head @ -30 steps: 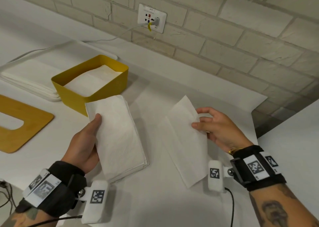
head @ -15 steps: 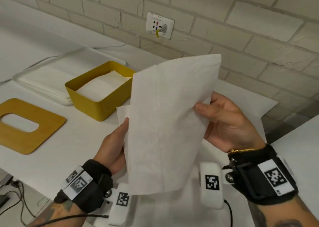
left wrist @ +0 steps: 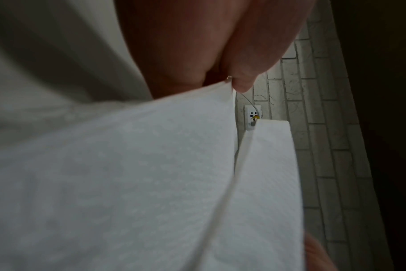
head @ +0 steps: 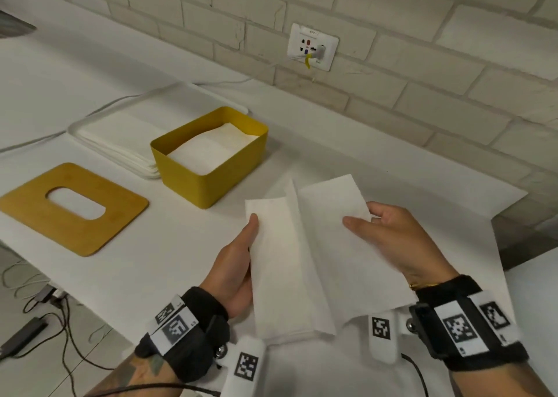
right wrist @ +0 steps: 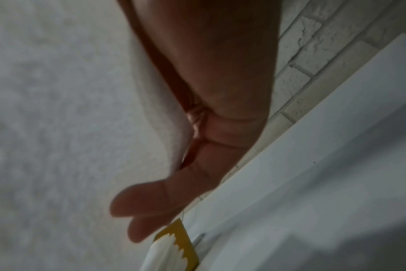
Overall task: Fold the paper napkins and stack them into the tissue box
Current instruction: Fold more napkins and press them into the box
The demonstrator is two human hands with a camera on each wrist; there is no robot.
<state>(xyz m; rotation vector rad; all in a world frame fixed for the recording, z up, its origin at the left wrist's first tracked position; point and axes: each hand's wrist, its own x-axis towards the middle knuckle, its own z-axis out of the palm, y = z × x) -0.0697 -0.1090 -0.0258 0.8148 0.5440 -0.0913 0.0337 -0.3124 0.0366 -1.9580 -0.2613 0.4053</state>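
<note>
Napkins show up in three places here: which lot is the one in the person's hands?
The folded napkins at front centre, gripped by the left hand and right hand. The others lie in the yellow tissue box and on the white tray behind it.

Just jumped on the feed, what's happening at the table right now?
A person is folding paper napkins. The left hand holds a stack of folded napkins, while the right hand pinches a napkin laid partly over it. The yellow tissue box already holds some napkins; its wooden lid lies off, beside it.
</note>
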